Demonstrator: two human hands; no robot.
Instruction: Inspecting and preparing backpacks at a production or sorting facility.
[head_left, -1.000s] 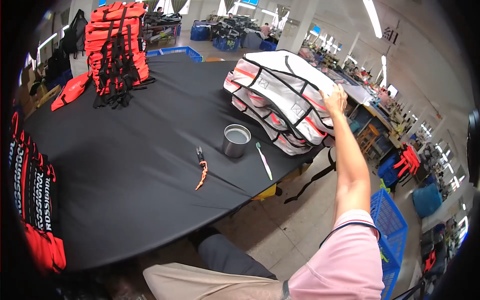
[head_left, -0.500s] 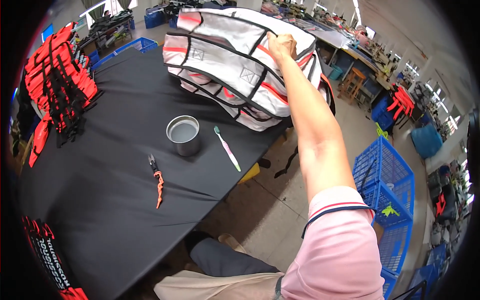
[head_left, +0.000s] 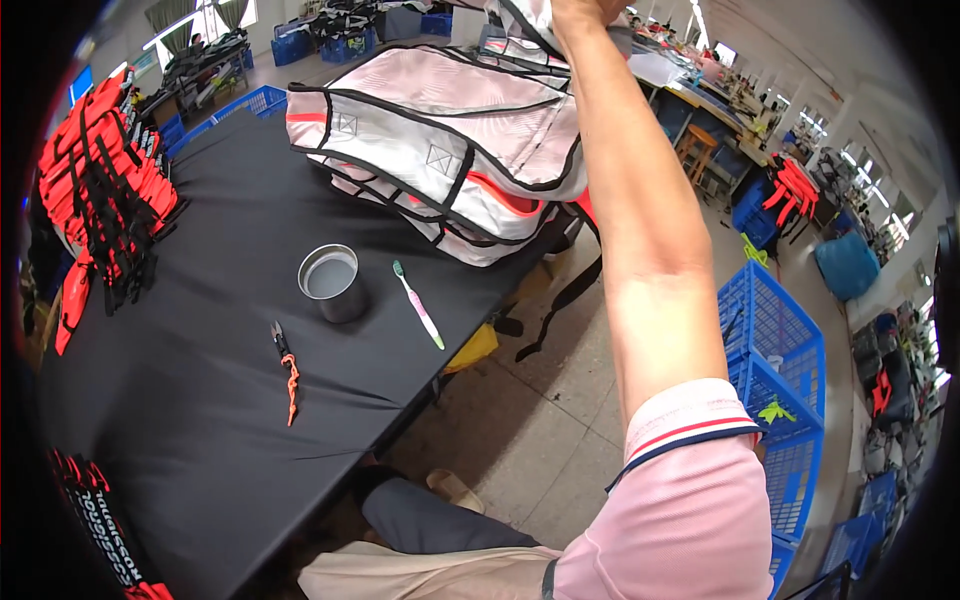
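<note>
My right arm stretches up and forward, and my right hand (head_left: 588, 12) is at the top edge of the view. Its fingers are closed on a lifted white-and-grey bag piece (head_left: 533, 22) with black edging, partly cut off by the frame. Below it lies a stack of similar bag pieces (head_left: 430, 125), white with black binding and red-orange trim, at the table's far end. Nearer me stand a metal cup (head_left: 345, 300) with pale contents and a toothbrush (head_left: 418, 305) beside it. Thread snips (head_left: 284, 350) with an orange cord lie to their left. My left hand is out of view.
The table (head_left: 220, 260) has a black cover. A pile of red-and-black strapped pieces (head_left: 105, 190) sits at its far left, and more red-and-black pieces (head_left: 100, 510) at the near left. Blue plastic crates (head_left: 790, 400) stand on the floor at right. A wooden stool (head_left: 697, 145) is farther off.
My right hand has moved up and away, lifting the top bag piece off the stack. The pieces beneath are now uncovered. The view has shifted slightly.
</note>
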